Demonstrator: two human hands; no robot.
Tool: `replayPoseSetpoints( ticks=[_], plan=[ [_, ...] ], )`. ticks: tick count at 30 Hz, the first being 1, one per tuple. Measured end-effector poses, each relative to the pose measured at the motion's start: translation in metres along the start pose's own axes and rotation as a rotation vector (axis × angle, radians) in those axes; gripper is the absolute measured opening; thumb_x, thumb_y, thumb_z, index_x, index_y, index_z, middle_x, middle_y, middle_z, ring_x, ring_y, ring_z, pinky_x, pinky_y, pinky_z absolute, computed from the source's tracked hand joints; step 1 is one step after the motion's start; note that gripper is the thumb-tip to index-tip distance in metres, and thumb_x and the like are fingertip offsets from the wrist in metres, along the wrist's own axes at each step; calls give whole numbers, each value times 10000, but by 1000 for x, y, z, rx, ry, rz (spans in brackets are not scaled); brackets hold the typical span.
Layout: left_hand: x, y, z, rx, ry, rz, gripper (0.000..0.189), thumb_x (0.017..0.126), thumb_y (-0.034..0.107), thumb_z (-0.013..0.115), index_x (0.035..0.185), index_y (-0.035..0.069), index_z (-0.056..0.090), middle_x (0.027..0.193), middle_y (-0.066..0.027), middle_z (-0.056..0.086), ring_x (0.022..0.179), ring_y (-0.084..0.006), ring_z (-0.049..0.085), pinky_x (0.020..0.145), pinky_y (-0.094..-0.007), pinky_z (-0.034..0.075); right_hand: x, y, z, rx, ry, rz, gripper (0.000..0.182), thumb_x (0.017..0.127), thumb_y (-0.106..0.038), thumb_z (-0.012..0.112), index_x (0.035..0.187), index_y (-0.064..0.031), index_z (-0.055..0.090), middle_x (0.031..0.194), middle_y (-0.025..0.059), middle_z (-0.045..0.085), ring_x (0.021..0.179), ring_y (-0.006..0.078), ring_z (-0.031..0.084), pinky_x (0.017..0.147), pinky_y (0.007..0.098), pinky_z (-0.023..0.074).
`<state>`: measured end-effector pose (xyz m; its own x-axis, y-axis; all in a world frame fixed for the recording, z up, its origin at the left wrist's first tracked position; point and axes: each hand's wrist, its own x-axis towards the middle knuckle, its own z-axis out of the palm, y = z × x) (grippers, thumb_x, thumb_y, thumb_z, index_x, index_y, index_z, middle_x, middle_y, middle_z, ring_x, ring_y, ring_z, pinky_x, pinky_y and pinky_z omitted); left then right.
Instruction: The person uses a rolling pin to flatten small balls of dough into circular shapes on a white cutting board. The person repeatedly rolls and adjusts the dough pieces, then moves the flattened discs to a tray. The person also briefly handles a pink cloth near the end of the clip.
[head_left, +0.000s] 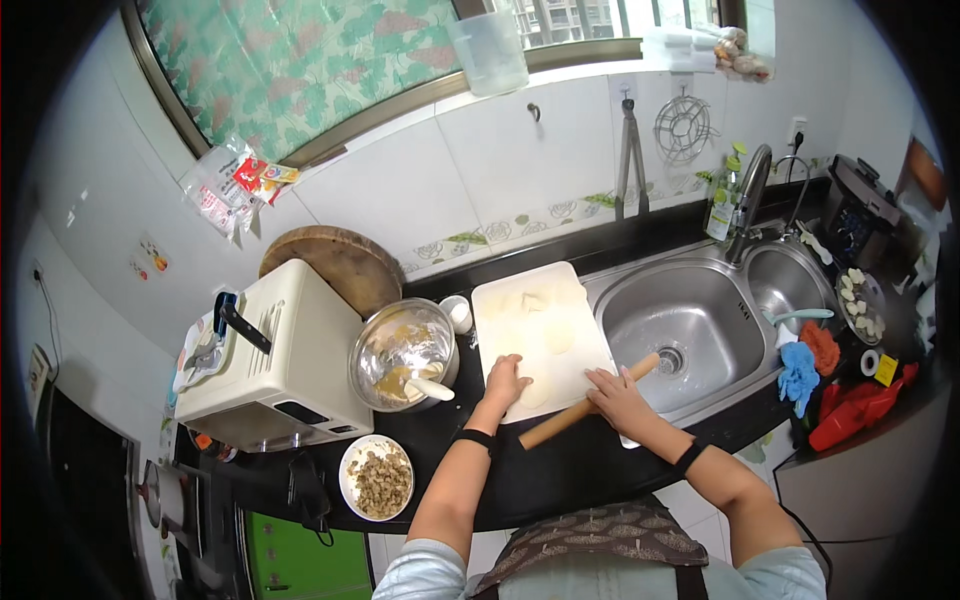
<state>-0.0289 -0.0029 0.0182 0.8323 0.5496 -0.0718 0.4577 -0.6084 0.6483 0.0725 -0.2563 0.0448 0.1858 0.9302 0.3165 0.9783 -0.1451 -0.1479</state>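
My right hand (621, 401) rests around a wooden rolling pin (551, 430), which lies slanted across the near right corner of a white cutting board (581, 300). At the board's near left edge is my left hand (505, 384), its thumb and fingers apart and touching a thin, pale dough round (535, 394). Another flat dough round (559, 340) lies near the middle of the board. Farther back sits a small folded piece of dough (532, 301). The pale dough hardly stands out from the white board, so its edges are unclear.
Left of the board stand a steel bowl (360, 360) with a white-handled utensil (429, 389), a small white container (458, 315) and a bowl of chopped filling (381, 480). A cream countertop oven (300, 337) is farther left. A steel sink (697, 322) adjoins the right side.
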Motion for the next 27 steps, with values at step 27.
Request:
replayPoseSetpoints(
  ticks=[27],
  plan=[
    [-66, 27, 2, -24, 692, 142, 268, 807, -37, 483, 1068, -10, 538, 1237, -223, 404, 1127, -368, 418, 972, -419, 329, 50, 7, 23, 265, 73, -4, 231, 709, -112, 644, 900, -73, 519, 861, 97, 474, 827, 286, 495, 699, 396, 400]
  ],
)
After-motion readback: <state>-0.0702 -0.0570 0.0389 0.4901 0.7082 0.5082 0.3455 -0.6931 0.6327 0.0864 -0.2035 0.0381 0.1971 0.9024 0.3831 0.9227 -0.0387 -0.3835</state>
